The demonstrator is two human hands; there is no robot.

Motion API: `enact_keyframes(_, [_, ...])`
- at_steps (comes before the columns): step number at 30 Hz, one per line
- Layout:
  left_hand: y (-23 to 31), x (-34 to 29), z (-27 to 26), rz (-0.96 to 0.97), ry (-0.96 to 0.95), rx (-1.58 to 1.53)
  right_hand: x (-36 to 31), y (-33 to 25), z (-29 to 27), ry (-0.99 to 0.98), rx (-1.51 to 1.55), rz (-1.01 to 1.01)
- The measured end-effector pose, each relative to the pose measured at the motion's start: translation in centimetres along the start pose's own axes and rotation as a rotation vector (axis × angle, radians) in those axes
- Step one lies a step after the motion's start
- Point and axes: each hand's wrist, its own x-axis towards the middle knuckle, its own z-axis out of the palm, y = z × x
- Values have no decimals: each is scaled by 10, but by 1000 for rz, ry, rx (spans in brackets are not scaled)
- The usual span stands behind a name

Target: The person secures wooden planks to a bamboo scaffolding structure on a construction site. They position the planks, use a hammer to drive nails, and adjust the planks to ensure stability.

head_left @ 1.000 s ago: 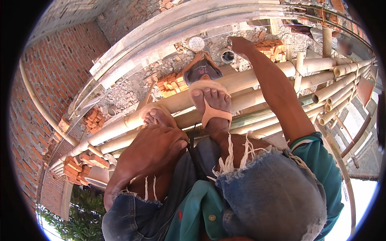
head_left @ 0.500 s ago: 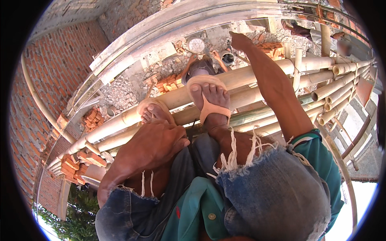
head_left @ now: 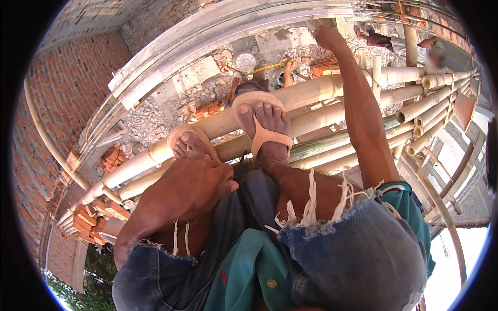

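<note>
My left hand [head_left: 194, 179] is closed and lies over my left shin, behind the strap of a tan sandal [head_left: 181, 129]. Its fingertips are turned under, so anything in them is hidden. My right arm reaches far out past the bamboo poles [head_left: 311, 90]. At its end my right hand [head_left: 329, 38] is closed beside the long pale ledge [head_left: 233, 31]; whether it grips anything is too small to make out. Both my sandalled feet rest on the thick bamboo poles, and my knees, in frayed jeans [head_left: 353, 243], are bent.
Below the poles a person's arm [head_left: 288, 75] holds a yellow stick [head_left: 267, 67] near a round pale container [head_left: 245, 61]. Rubble [head_left: 155, 124] and stacked bricks [head_left: 85, 223] lie around. Another person [head_left: 399, 45] is at upper right. A brick wall [head_left: 78, 93] rises at left.
My right hand has reached farther out and a little right, its pointing finger now drawn in. My left hand stays on the shin. A yellow stick has appeared in the hand of the person below.
</note>
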Motion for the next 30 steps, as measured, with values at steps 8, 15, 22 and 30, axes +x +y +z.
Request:
enact_keyframes(8, [-4, 2, 1, 12, 11, -12, -28, 30, 0, -261, 200, -72])
enact_keyframes(15, [-2, 1, -1, 6, 20, 22, -17, 24, 17, -121, 5, -179])
enact_keyframes(22, [-6, 4, 1, 31, -3, 7, -1, 33, 35, -14, 185, 79])
enact_keyframes(30, [-3, 5, -3, 58, 61, -27, 17, -4, 34, 239, 1297, 335])
